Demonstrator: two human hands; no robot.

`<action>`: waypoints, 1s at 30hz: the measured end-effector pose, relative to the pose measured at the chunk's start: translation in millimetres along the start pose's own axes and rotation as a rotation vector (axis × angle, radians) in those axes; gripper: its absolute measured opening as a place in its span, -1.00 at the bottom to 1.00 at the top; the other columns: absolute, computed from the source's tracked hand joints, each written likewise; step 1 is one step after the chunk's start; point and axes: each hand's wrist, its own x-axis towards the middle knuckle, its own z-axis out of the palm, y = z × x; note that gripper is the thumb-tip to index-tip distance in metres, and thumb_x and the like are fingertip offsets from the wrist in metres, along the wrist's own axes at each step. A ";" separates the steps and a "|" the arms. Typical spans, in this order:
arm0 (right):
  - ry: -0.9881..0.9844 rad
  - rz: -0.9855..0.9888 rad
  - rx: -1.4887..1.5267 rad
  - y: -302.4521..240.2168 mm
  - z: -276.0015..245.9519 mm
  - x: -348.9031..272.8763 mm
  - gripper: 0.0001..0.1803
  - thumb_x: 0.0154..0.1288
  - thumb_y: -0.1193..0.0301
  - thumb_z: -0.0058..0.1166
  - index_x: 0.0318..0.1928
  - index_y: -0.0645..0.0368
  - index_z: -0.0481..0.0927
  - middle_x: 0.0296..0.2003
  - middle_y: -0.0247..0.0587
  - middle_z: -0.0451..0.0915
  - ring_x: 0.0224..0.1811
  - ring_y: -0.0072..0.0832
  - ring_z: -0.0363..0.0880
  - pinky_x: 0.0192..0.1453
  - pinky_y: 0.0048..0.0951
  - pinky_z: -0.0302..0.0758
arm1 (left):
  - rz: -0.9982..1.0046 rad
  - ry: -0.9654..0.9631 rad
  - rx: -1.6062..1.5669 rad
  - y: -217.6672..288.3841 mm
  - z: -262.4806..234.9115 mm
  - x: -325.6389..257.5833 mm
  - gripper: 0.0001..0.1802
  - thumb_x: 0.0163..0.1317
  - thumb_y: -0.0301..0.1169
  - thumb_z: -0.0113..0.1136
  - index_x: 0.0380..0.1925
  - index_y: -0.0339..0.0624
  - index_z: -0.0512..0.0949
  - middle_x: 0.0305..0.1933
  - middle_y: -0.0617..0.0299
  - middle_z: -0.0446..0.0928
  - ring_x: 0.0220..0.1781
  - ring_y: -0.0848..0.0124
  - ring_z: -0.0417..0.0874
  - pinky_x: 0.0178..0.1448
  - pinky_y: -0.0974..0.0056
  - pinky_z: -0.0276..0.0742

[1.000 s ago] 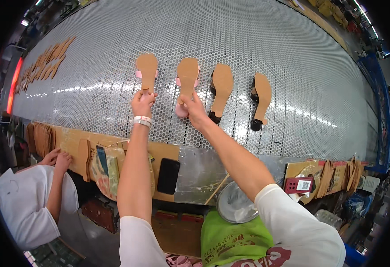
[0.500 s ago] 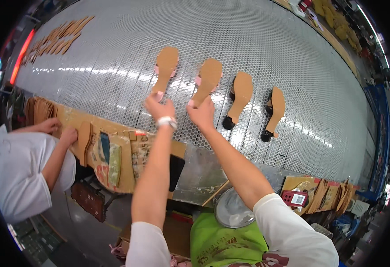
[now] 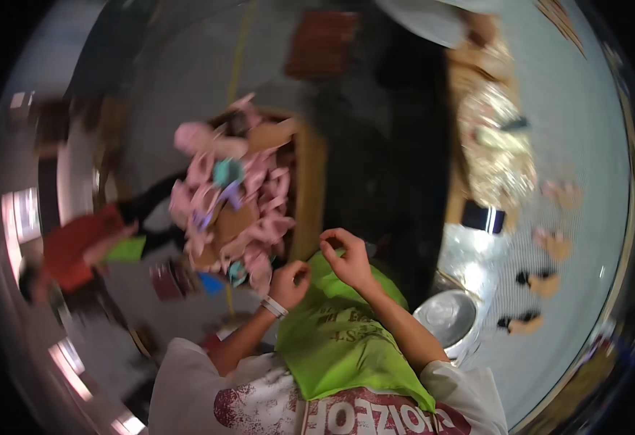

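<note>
Insoles (image 3: 234,217), pink with a few tan and teal pieces among them, are heaped in a wooden box (image 3: 310,188) just ahead of both hands; the view is blurred. The left hand (image 3: 290,283) is curled loosely near the heap's lower edge, with nothing seen in it. The right hand (image 3: 346,257) is half open, fingers bent, over a green apron (image 3: 339,333).

I see a bright green apron (image 3: 332,341), a white shirt with dark red print (image 3: 259,399), pink and teal pieces (image 3: 237,210) in a tan box (image 3: 308,188), and a white wristband (image 3: 274,307).
</note>
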 end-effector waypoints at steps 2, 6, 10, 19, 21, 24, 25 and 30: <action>-0.274 -0.006 -0.087 22.8 85.4 -10.9 -0.80 0.18 0.50 0.14 -0.18 0.30 0.56 -0.35 -0.16 0.62 -0.32 -0.50 0.62 -0.18 -0.48 0.52 | -0.150 0.339 -0.091 -59.9 -46.4 -65.3 -0.89 0.04 -0.60 0.15 -0.38 -0.26 0.50 -0.40 0.13 0.51 -0.35 0.33 0.63 -0.24 0.32 0.53; -0.470 -0.036 -0.207 45.0 205.6 -8.5 -0.76 0.11 0.47 0.16 -0.18 0.28 0.54 -0.40 -0.09 0.59 -0.41 -0.39 0.61 -0.28 -0.41 0.53 | -0.648 0.823 -0.257 -210.8 -70.4 -180.9 -0.69 -0.03 -0.56 0.28 -0.22 -0.19 0.49 -0.29 0.17 0.53 -0.32 0.31 0.60 -0.19 0.32 0.54; -0.296 -0.288 -0.359 40.9 288.5 41.0 -0.66 0.06 0.52 0.18 -0.11 0.29 0.50 -0.32 -0.04 0.55 -0.33 -0.28 0.57 -0.27 -0.33 0.50 | -0.782 0.883 -0.684 -316.2 -33.2 -240.5 -0.46 -0.06 -0.46 0.39 -0.01 -0.11 0.46 -0.10 0.11 0.49 -0.19 0.31 0.59 -0.12 0.32 0.54; -0.401 -0.622 -0.964 -11.5 444.2 89.3 -0.27 -0.08 0.22 0.32 0.16 0.08 0.39 0.09 -0.09 0.41 0.17 -0.09 0.35 0.22 -0.09 0.28 | -0.745 0.368 -0.730 -360.7 -5.7 -233.0 -0.47 -0.06 -0.21 0.43 -0.14 -0.28 0.51 -0.25 0.10 0.60 -0.26 0.40 0.60 -0.23 0.24 0.53; -0.442 -0.721 -0.930 -10.6 463.7 92.3 -0.23 -0.12 0.22 0.35 0.18 0.06 0.38 0.11 -0.09 0.40 0.18 -0.09 0.34 0.24 -0.07 0.26 | -0.651 0.441 -0.794 -345.6 -23.8 -241.8 -0.48 -0.04 -0.21 0.43 -0.15 -0.30 0.51 -0.28 0.16 0.58 -0.30 0.43 0.57 -0.23 0.26 0.51; -0.566 -0.747 -0.976 0.5 496.6 100.0 -0.20 -0.05 0.01 0.28 0.21 0.06 0.37 0.03 -0.04 0.47 0.15 -0.07 0.41 0.23 -0.05 0.27 | -0.626 0.479 -0.972 -315.7 -65.8 -251.4 -0.55 0.02 -0.24 0.38 -0.17 -0.31 0.52 -0.32 0.25 0.56 -0.35 0.49 0.54 -0.25 0.31 0.48; -0.580 -0.709 -1.058 2.7 507.3 101.3 -0.19 -0.02 -0.04 0.22 0.22 0.06 0.36 -0.03 -0.03 0.51 0.13 -0.06 0.43 0.22 -0.07 0.29 | -0.642 0.453 -1.002 -314.0 -74.1 -253.5 -0.57 0.04 -0.24 0.37 -0.18 -0.30 0.52 -0.33 0.26 0.56 -0.35 0.50 0.53 -0.26 0.31 0.48; -0.659 -0.604 -1.316 0.5 533.9 115.6 -0.26 0.10 -0.20 0.01 0.10 0.11 0.43 -0.31 -0.07 0.63 -0.05 -0.06 0.56 0.09 -0.13 0.39 | -0.652 0.487 -0.759 -270.9 -129.1 -276.5 -0.65 0.08 -0.24 0.33 -0.28 -0.30 0.53 -0.41 0.32 0.53 -0.42 0.57 0.49 -0.35 0.36 0.45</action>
